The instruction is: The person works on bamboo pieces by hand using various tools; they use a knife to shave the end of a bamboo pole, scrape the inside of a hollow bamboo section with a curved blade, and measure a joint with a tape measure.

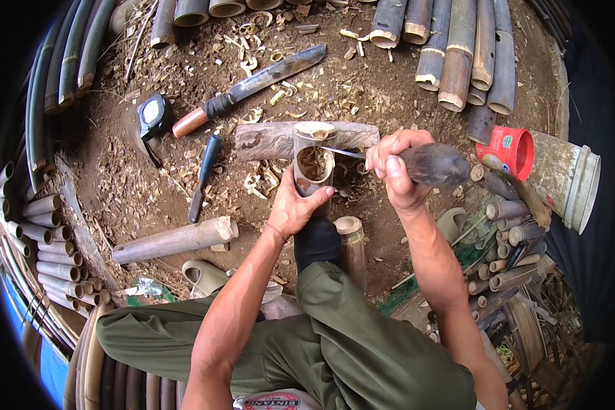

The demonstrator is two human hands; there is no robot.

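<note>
My left hand (295, 205) grips a short bamboo tube (313, 141) from the left, thumb across its front. A large oval opening is cut in the tube's side, and its upper end rests against a rough piece of wood (266, 141) on the ground. In my right hand (403, 171) is a carving knife with a thick dark rounded handle (436, 165). Its thin blade points left, and the tip reaches the upper edge of the oval opening. My right fingers are wrapped round the handle's blade end. The tube's lower end is partly hidden by my left hand.
A machete (277, 73), a tape measure (154, 117) and a dark-handled chisel (205, 174) lie beyond on dirt strewn with shavings. A bamboo length (174, 240) lies left. Right stand a red tub (521, 153) and a dirty bucket (567, 179). Bamboo pieces (458, 58) surround the area.
</note>
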